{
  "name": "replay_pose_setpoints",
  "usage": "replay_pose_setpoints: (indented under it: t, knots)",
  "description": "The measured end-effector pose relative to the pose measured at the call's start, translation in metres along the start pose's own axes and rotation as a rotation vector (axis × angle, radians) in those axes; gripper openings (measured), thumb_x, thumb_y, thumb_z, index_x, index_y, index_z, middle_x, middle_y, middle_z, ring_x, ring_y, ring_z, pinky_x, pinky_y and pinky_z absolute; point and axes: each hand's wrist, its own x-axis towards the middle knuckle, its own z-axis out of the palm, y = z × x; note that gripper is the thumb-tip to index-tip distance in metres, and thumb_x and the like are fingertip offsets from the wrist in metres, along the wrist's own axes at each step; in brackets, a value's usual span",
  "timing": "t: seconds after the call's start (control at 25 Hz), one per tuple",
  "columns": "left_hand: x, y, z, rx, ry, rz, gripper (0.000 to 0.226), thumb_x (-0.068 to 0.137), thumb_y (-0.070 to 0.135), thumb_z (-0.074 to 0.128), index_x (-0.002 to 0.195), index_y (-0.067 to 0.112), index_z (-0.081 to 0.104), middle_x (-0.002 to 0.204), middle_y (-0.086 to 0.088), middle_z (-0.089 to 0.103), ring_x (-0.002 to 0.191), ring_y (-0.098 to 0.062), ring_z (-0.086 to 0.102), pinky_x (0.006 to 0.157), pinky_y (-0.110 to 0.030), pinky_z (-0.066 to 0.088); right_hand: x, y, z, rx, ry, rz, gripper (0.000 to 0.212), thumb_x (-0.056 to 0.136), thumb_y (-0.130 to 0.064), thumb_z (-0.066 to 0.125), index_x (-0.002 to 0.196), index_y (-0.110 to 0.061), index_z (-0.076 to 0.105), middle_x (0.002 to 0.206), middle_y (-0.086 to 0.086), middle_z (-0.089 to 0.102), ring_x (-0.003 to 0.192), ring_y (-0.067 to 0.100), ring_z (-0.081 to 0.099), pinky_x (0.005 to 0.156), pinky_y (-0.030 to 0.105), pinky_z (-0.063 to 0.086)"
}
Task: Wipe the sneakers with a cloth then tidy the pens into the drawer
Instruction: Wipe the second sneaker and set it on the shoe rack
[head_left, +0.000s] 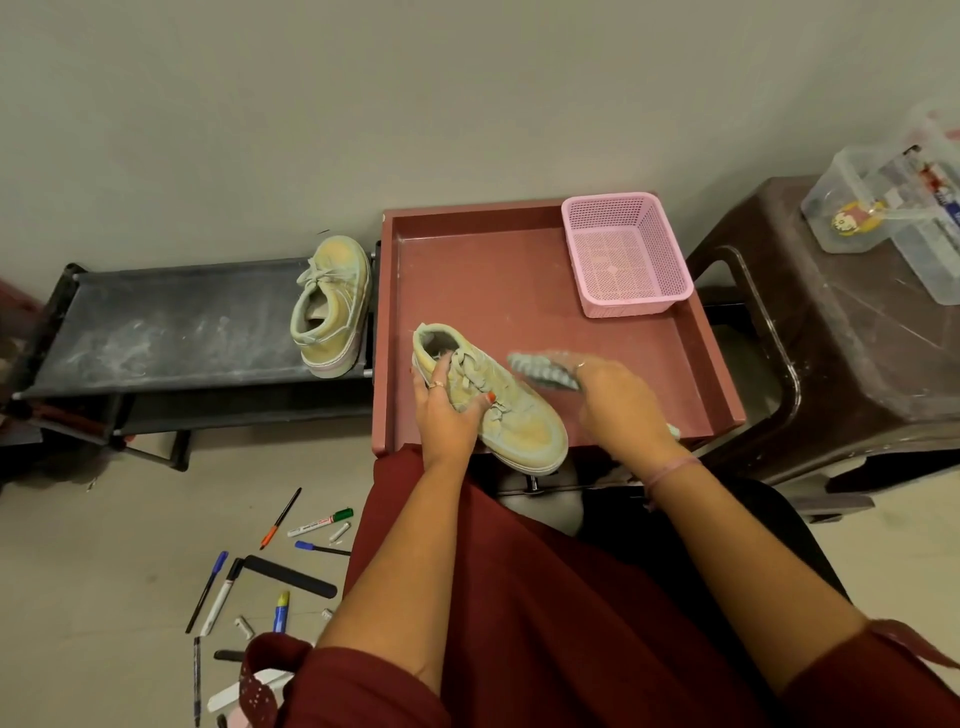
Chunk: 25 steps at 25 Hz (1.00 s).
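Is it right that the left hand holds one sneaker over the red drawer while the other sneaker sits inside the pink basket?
Not quite. In the head view the other sneaker sits on the black shoe rack, not in the pink basket. The left hand does hold a sneaker over the red drawer.

The person wears a dark red garment, its loose sleeves (363, 691) pushed up toward the elbows so both forearms are bare. The same red fabric covers the lap (545, 597). The left hand (447, 410) has a ring on one finger and orange-red polish on the thumbnail. The right hand (618, 400) has a ring too, and a thin pink band (672, 467) circles its wrist.
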Motion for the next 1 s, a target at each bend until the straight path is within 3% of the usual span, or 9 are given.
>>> replay_pose_setpoints:
  t: [0.12,0.2,0.36,0.48,0.6,0.68,0.8,0.88,1.0]
  knots:
    - [0.001,-0.001,0.001,0.009,0.006,0.001,0.076,0.078,0.020,0.078,0.144,0.029,0.041,0.157,-0.010,0.020,0.141,-0.023,0.029,0.104,-0.019,0.027,-0.017,-0.006,0.046,-0.259,-0.134,-0.284,0.058,0.078,-0.003,0.064,0.132,-0.021,0.054,0.133,0.005,0.057,0.118,0.036,0.056,0.082,0.043,0.055]
    - [0.001,-0.002,0.000,0.010,-0.004,0.002,0.077,0.076,0.021,0.080,0.144,0.029,0.042,0.157,-0.011,0.020,0.141,-0.024,0.029,0.104,-0.020,0.028,-0.034,0.000,0.062,-0.358,-0.126,-0.321,0.059,0.068,-0.004,0.074,0.125,-0.015,0.062,0.131,0.005,0.059,0.114,0.035,0.060,0.074,0.040,0.057]
    - [0.001,-0.003,-0.001,-0.016,-0.019,-0.017,0.078,0.075,0.024,0.081,0.143,0.029,0.043,0.157,-0.011,0.021,0.141,-0.023,0.029,0.107,-0.026,0.030,-0.024,-0.010,0.018,-0.452,-0.223,-0.191,0.030,0.094,-0.013,0.047,0.119,-0.021,0.061,0.123,0.001,0.061,0.113,0.025,0.059,0.077,0.034,0.050]
    - [0.003,-0.007,0.000,-0.032,-0.003,0.008,0.078,0.073,0.025,0.083,0.142,0.031,0.044,0.156,-0.009,0.025,0.140,-0.023,0.033,0.108,-0.029,0.033,-0.011,-0.005,-0.029,-0.183,-0.286,0.072,0.033,0.092,-0.017,0.050,0.121,-0.028,0.060,0.116,0.003,0.066,0.103,0.027,0.062,0.075,0.032,0.047]
    - [0.003,-0.008,0.001,-0.058,0.013,-0.005,0.078,0.072,0.023,0.083,0.140,0.031,0.046,0.155,-0.008,0.028,0.138,-0.021,0.035,0.108,-0.027,0.033,0.001,-0.002,-0.033,0.187,-0.072,0.135,0.057,0.080,0.006,0.046,0.125,-0.027,0.060,0.122,-0.003,0.063,0.112,0.020,0.059,0.083,0.029,0.048]
    - [0.004,-0.007,0.002,-0.079,0.027,-0.005,0.075,0.074,0.018,0.081,0.139,0.032,0.047,0.152,-0.007,0.033,0.137,-0.021,0.038,0.109,-0.027,0.035,-0.003,-0.018,0.000,0.136,-0.118,-0.030,0.056,0.082,0.001,0.043,0.132,-0.022,0.052,0.138,0.000,0.052,0.122,0.019,0.051,0.097,0.031,0.044]
    - [0.003,-0.008,0.001,-0.101,0.025,0.003,0.068,0.079,0.009,0.073,0.138,0.032,0.048,0.149,-0.006,0.036,0.135,-0.019,0.040,0.106,-0.022,0.036,-0.045,-0.029,0.071,-0.265,-0.135,-0.271,0.057,0.089,-0.016,0.029,0.146,-0.017,0.033,0.152,0.004,0.035,0.134,0.028,0.040,0.101,0.050,0.040]
    - [0.004,-0.010,0.002,-0.093,0.017,0.006,0.071,0.076,0.021,0.080,0.138,0.034,0.048,0.151,-0.005,0.034,0.137,-0.019,0.037,0.110,-0.027,0.035,-0.065,-0.014,0.080,-0.414,-0.097,-0.393,0.055,0.090,-0.018,0.033,0.146,-0.020,0.032,0.152,0.003,0.034,0.135,0.031,0.041,0.098,0.055,0.044]
    - [0.005,-0.012,0.001,-0.093,0.003,-0.017,0.078,0.070,0.028,0.084,0.138,0.036,0.047,0.152,-0.007,0.032,0.138,-0.022,0.036,0.111,-0.041,0.038,-0.079,0.021,0.079,-0.521,-0.049,-0.604,0.066,0.088,-0.023,0.051,0.149,-0.023,0.025,0.156,0.000,0.021,0.139,0.033,0.031,0.096,0.053,0.046]
